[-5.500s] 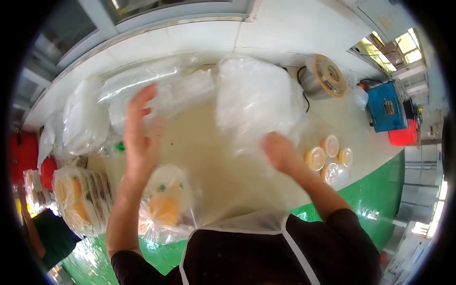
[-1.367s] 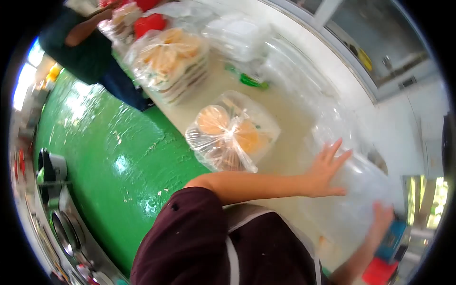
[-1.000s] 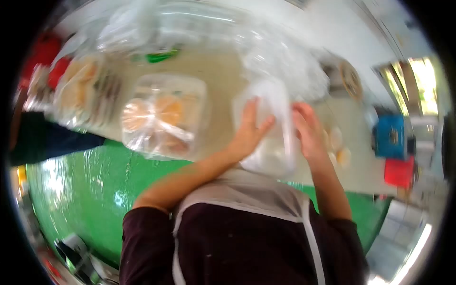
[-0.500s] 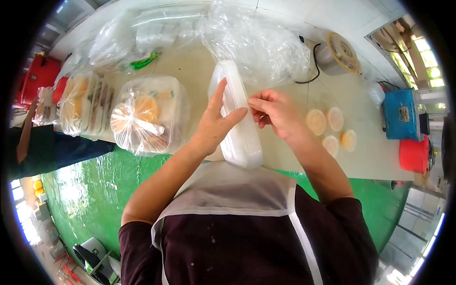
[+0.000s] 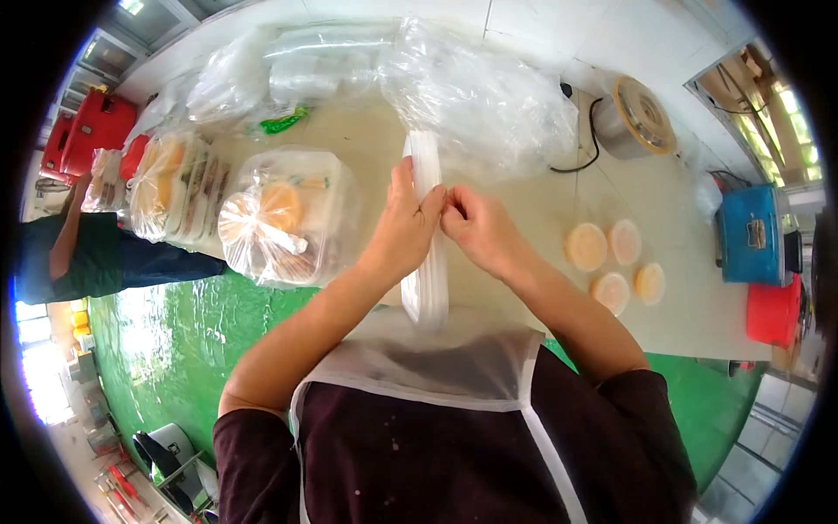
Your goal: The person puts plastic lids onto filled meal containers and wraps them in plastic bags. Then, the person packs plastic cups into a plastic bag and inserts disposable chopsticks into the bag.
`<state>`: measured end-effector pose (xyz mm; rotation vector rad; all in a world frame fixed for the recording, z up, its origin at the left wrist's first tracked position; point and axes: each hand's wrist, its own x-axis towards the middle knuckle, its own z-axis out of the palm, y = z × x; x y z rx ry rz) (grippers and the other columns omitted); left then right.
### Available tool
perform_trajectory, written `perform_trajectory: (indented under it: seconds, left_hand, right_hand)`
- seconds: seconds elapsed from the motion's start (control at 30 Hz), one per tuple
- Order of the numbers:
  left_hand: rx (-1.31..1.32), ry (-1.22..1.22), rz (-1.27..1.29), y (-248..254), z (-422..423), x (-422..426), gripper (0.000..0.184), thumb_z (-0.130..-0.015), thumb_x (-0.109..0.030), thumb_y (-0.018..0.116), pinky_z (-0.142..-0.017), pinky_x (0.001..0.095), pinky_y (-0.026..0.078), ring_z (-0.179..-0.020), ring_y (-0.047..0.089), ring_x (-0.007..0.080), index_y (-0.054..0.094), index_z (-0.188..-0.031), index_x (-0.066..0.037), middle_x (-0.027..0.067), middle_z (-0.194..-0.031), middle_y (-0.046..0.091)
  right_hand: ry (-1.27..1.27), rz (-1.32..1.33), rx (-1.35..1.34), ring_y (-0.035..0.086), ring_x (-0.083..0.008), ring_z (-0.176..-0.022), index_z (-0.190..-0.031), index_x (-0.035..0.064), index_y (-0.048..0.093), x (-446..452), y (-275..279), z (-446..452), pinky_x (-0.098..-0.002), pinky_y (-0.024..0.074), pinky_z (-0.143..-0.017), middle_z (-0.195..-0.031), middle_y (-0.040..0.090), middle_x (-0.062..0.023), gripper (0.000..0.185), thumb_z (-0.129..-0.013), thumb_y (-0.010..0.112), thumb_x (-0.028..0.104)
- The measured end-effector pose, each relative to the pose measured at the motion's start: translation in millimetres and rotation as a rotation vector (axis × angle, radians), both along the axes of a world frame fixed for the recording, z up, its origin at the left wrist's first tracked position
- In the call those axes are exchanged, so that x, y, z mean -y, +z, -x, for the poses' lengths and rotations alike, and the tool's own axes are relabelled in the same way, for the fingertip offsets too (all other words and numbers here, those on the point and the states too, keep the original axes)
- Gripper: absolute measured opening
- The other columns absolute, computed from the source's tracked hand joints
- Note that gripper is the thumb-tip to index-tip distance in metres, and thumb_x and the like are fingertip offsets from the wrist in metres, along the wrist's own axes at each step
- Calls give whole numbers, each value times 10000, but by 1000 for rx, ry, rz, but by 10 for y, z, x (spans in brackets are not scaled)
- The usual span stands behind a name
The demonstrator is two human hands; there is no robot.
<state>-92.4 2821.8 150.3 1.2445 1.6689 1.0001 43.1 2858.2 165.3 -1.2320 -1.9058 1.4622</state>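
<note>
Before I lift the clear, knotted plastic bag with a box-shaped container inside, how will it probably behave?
The clear, knotted plastic bag will probably be floppy at its gathered top, where the film is wrinkled. The box-shaped container looks stiffer and should keep its shape. The film is thin and shiny, so it may slide in the grip.

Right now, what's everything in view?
Long plastic container stack: one, white, centre, on edge
Round plastic tubs: four, pale orange, right
Tied plastic food bags: two or more, clear, left
Crumpled plastic film: uncountable, clear, back
Crinkled plastic packet: one, green, back left
Round metal pot: one, silver, back right
Squarish case: one, blue, far right
Boxy containers: count unclear, red, both ends
Flat tabletop: one, beige, centre
Glossy floor: one, green, below
Co-worker: one, dark green top, far left
Left hand, right hand: two, bare, at stack
</note>
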Motion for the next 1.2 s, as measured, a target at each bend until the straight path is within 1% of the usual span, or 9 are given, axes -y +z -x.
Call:
perform_trajectory:
  seconds: [0.13,0.23,0.33,0.43,0.63,0.73,0.93,1.13,1.2]
  left_hand:
    - [-86,-15,64,91,-99,-32,539,-910,-243,459,-851,345,408,-988,506,246,210,-1338,-30,210,-1112,485]
    - [-202,-98,-30,68,-43,-49,570,-893,-255,486,-802,347,444,-990,521,233,214,-1339,-28,193,-1168,471]
    - [131,-169,298,405,10,-66,627,-850,-257,526,-715,346,482,-984,531,204,215,-1341,-21,167,-1219,449]
    - [76,-148,207,326,34,-132,726,-748,-234,595,-515,282,491,-812,564,193,234,-1320,27,179,-1053,515]
    - [-59,-191,278,537,21,-177,625,-710,-145,534,-683,322,487,-935,538,200,333,-1279,17,164,-1217,452]
    - [-233,-199,146,337,188,-217,661,-686,-142,558,-747,362,483,-942,556,277,318,-1273,47,199,-1114,495]
    - [-157,0,37,392,481,9,648,-778,-145,461,-971,349,331,-1131,458,350,228,-1362,11,262,-1221,457]
    - [-421,127,-24,185,828,166,600,-829,-174,488,-942,360,355,-1117,487,320,265,-1356,7,253,-1223,480]
    - [-501,118,13,250,822,208,586,-818,-171,522,-904,363,387,-1059,528,299,314,-1331,19,235,-1182,518]
  right_hand:
    - [-38,31,-3,544,-297,-616,-766,-19,531,-19,-45,-68,-380,423,-592,-686,573,-184,232,-803,493,207]
    - [-46,45,-55,421,-77,-642,-813,10,531,-19,-188,-101,-247,374,-590,-677,482,8,184,-859,471,178]
    - [-67,149,-90,395,-70,-605,-810,28,536,-82,-218,-121,-240,352,-550,-654,455,19,180,-866,462,182]
    - [-58,210,-106,365,-61,-568,-799,43,532,-116,-149,-85,-228,318,-496,-638,432,23,172,-869,457,181]
    - [-82,257,-124,335,-48,-539,-795,53,514,-116,-293,-125,-204,273,-446,-631,400,38,160,-868,463,187]
    - [-137,312,-143,315,-45,-531,-812,60,518,-174,-386,-246,-203,263,-442,-631,389,44,137,-858,472,180]
    - [-271,264,-149,354,-48,-549,-832,74,529,-316,-620,-558,-215,291,-459,-670,440,33,135,-855,467,191]
    - [-413,-110,43,530,-167,-700,-942,5,539,-354,-889,-842,-310,433,-643,-773,566,-79,259,-852,481,240]
    - [-250,-81,250,558,-194,-726,-945,5,536,-229,-805,-827,-313,437,-645,-823,585,-116,257,-860,505,246]
